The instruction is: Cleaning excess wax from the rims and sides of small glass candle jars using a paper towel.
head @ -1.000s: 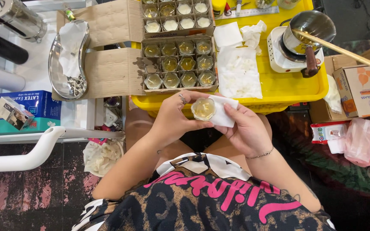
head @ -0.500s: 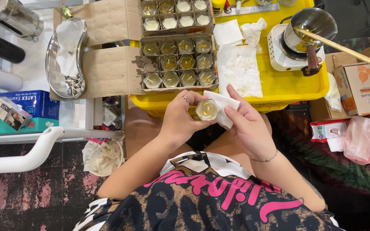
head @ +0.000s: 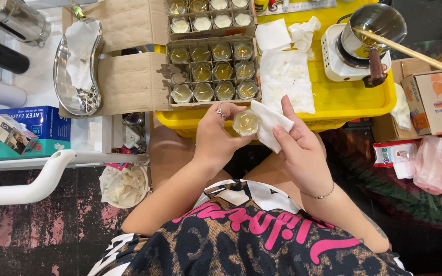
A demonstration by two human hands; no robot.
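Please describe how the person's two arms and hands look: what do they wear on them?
Both forearms are bare, with no sleeves reaching them. The left hand wears a silver-coloured ring on one finger. The right hand has a thin chain bracelet at the wrist. No gloves or watch are visible.

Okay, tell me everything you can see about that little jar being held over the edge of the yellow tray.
The small jar is clear, glass by the look of it, with a faceted rim and no lid. It holds a pale yellowish fill that looks set, like wax. It sits upright, mouth facing up, pinched by the left hand from its left side. The right hand presses a folded white tissue against its right side. It is held above the near rim of the yellow tray.
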